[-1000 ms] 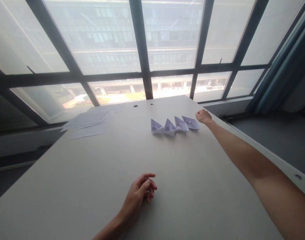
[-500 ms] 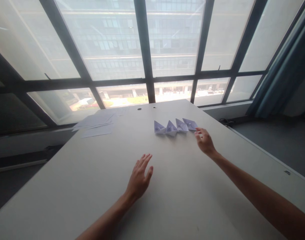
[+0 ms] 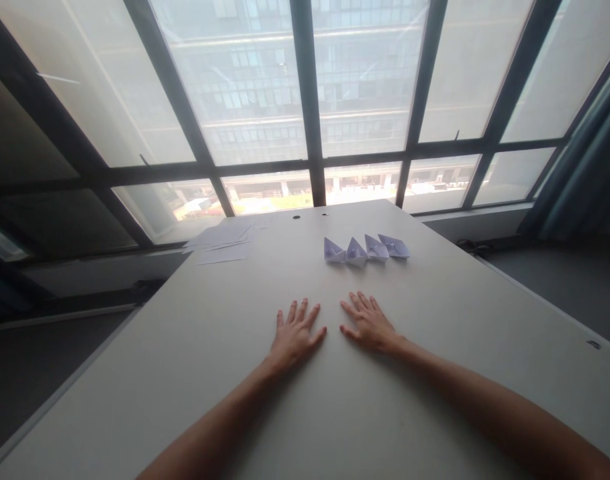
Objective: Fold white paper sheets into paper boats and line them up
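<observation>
My left hand (image 3: 295, 335) lies palm down on the white table (image 3: 195, 373), fingers spread, holding nothing. Beside it, a small gap away, my right hand (image 3: 369, 323) rests flat in the same way, its fingers apart. Beyond the right hand stands a row of several folded white paper boats, set close side by side. The leftmost paper boat (image 3: 333, 252) is nearest the table's middle, and the rightmost paper boat (image 3: 395, 247) sits at the other end. Neither hand touches them.
Loose white paper sheets (image 3: 225, 245) overlap at the table's far left. A round cable hole (image 3: 297, 217) is near the far edge. Behind the table rise large dark-framed windows (image 3: 315, 120), with a blue curtain (image 3: 569, 180) at the right.
My right hand has left the rightmost paper boat and come back toward the middle, now flat on the table. My left hand has spread its fingers and settled flat. The view has shifted slightly left.
</observation>
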The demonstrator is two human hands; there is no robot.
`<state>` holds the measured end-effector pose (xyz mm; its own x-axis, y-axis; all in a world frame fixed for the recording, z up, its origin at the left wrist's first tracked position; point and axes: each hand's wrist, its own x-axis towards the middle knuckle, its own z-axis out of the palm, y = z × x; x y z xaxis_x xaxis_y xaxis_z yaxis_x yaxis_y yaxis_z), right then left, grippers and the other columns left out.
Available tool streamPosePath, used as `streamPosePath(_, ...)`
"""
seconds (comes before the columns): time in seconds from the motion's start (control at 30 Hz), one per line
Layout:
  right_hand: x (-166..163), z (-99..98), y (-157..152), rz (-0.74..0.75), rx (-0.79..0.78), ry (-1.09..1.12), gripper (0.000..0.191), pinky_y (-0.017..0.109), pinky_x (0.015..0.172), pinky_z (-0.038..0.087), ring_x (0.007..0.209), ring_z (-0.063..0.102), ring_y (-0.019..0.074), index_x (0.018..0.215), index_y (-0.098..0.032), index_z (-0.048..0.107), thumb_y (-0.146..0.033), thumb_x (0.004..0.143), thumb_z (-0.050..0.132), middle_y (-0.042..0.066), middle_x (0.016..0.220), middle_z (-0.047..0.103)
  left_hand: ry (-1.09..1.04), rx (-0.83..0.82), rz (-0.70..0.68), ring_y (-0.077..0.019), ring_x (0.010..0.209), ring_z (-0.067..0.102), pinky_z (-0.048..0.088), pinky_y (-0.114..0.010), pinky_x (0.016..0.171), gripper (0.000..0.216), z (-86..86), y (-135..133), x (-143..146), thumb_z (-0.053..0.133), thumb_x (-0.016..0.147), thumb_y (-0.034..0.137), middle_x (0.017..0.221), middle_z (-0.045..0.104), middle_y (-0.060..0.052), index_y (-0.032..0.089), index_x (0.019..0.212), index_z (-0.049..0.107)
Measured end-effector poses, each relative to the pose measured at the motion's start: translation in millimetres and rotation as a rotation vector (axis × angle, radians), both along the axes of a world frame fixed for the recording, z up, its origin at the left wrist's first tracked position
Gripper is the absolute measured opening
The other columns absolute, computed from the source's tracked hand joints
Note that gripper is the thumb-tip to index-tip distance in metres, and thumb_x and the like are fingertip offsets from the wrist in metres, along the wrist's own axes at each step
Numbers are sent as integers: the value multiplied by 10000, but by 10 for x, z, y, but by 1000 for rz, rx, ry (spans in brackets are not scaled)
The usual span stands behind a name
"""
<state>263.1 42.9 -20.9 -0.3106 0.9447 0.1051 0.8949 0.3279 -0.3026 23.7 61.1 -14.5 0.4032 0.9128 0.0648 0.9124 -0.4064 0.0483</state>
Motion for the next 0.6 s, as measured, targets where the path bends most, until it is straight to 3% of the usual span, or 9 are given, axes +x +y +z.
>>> streamPosePath(0.23, -3, 21, -4, -3, 12, 26, 694, 514, 1173, 51, 1484, 125, 322, 1499, -226, 362, -560, 902, 482, 143, 1605, 217, -16, -1, -4, -363, 1482, 117, 83, -655, 1123, 671, -4, -5, 14, 332, 932, 636, 1618, 176, -88, 335, 1528, 262)
streamPosePath(0.37, -6, 74, -42, -22, 97, 109, 594, 547, 1160, 140, 1447, 247, 329, 1424, -174, 465, -432, 895, 546, 177, 1547, 343, -53, 15, -19, -381, 1469, 162, 122, -670, 1109, 627, 31, -8, 38, 359, 944, 582, 1603, 222, -111, 305, 1506, 335)
streamPosePath(0.5, 271, 502, -388, -44, 315, 290, 430, 495, 1104, 330, 1304, 459, 283, 1319, -168, 553, -288, 907, 540, 163, 1412, 514, -92, 24, -23, -361, 1458, 222, 170, -658, 1114, 551, 15, 40, -4, 372, 955, 482, 1570, 313, -107, 267, 1459, 432)
streamPosePath(0.6, 963, 941, -895, -138, 505, 468, 354, 436, 1002, 457, 1136, 576, 241, 1263, -209, 580, -248, 916, 519, 110, 1216, 630, -197, 52, -99, -322, 1416, 342, 256, -590, 1132, 480, -43, 111, -84, 349, 951, 401, 1474, 475, -104, 207, 1328, 574)
